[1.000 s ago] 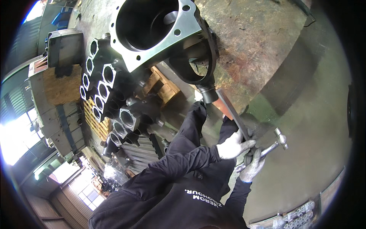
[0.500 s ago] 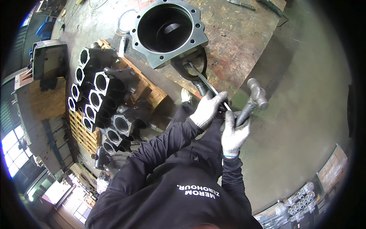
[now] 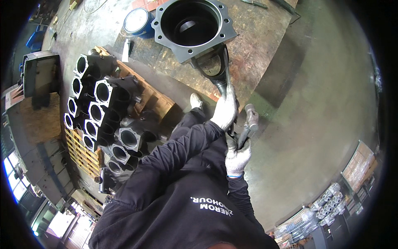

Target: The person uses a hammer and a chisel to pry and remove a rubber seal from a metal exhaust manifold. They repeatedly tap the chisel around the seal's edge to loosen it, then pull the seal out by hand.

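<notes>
A large grey cylindrical housing with a round bore and bolt holes in its flange stands at the top of the view. A dark metal ring with a shank sticks out from it toward me. My left hand, in a white glove, is closed around a slim metal bar; the bar's far end lies along the ring's right side. Whether that hand also touches the shank is hidden. Lower and to the right, my gloved right hand grips a hammer by its handle, head pointing up and away.
The housing rests on a worn metal worktable. Left of it are a blue bucket and a white tube. Several similar housings stand on wooden pallets to the left. Wrapped parts sit at the lower right.
The bar has swung from slanting through the ring to lying nearly straight along its right side. My right hand and the hammer have moved left and lower. The view has shifted slightly.
</notes>
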`<state>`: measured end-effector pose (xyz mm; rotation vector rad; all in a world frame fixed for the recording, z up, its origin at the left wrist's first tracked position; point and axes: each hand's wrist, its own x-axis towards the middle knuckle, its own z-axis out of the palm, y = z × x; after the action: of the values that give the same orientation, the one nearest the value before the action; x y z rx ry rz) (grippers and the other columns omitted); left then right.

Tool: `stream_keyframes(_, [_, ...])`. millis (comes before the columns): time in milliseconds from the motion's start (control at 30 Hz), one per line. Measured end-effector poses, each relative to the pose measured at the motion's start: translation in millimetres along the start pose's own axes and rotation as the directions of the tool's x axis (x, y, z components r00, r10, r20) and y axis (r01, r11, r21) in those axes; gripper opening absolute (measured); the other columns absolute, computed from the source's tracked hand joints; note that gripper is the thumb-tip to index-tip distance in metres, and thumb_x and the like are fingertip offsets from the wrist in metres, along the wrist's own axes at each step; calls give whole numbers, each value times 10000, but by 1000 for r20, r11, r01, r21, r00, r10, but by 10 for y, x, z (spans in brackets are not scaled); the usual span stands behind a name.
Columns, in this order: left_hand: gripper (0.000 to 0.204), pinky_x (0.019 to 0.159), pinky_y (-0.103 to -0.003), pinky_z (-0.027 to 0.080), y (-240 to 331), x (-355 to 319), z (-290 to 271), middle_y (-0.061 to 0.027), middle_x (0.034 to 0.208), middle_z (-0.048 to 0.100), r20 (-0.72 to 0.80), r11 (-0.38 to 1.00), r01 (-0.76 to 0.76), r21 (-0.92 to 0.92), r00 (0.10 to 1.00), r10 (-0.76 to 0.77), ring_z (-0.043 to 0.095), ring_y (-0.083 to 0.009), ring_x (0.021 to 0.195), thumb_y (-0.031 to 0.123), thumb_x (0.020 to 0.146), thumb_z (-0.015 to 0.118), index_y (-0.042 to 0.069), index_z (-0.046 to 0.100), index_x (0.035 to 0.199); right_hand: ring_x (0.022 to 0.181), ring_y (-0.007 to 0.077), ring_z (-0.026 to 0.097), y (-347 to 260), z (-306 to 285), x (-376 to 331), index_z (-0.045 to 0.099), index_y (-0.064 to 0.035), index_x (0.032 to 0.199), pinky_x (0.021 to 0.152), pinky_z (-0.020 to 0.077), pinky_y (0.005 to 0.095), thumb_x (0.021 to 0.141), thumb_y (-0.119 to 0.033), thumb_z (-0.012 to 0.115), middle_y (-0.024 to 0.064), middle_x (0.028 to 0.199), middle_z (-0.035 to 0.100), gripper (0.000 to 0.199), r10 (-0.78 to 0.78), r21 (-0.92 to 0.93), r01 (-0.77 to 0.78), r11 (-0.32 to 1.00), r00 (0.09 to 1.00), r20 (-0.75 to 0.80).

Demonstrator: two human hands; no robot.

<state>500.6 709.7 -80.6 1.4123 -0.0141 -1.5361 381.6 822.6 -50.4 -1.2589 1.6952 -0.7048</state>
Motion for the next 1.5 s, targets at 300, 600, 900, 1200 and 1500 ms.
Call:
stream_keyframes(300, [633, 495, -367, 397, 115, 116, -336, -54, 563, 482, 105, 852, -86, 516, 994, 37, 497, -189, 498, 605, 1023, 312, 62, 549, 800, 689, 191, 597, 626, -366, -137, 595, -4, 999, 707, 502, 341, 916, -232, 718, 48, 781, 612, 272, -412, -192, 382, 904, 899, -148])
stream_keyframes(600, [599, 434, -399, 403, 320, 33, -303, -73, 552, 451, 118, 940, -18, 340, 993, -24, 475, -234, 446, 542, 1018, 311, 57, 519, 734, 556, 318, 548, 610, -418, -103, 551, -140, 685, 539, 433, 422, 569, -250, 727, 79, 600, 531, 238, -655, -242, 814, 529, 572, 493])
stream_keyframes(900, [552, 433, -353, 417, 261, 39, -322, -64, 608, 492, 165, 846, -179, 501, 980, 110, 477, -204, 446, 578, 1003, 395, 83, 515, 789, 494, 302, 539, -2, -444, 184, 543, -148, 607, 497, 436, 403, 674, -308, 774, 70, 548, 495, 289, -743, -334, 769, 545, 628, 232])
stream_keyframes(1200, [571, 418, -355, 401, 279, 357, -388, -56, 568, 487, 146, 837, -228, 497, 973, 178, 476, -201, 433, 553, 1018, 362, 71, 541, 770, 585, 286, 589, 44, -415, 316, 578, -122, 707, 552, 443, 418, 702, -343, 698, 92, 642, 575, 251, -750, -458, 762, 458, 608, 262])
stream_keyframes(1500, [557, 413, -319, 338, -83, 79, -632, 28, 558, 405, 203, 965, 9, 262, 977, -64, 410, -134, 441, 651, 984, 419, 159, 467, 728, 504, 280, 485, 796, -523, 105, 450, -127, 612, 498, 367, 402, 767, -235, 702, 74, 575, 452, 314, -769, -363, 843, 397, 522, 369])
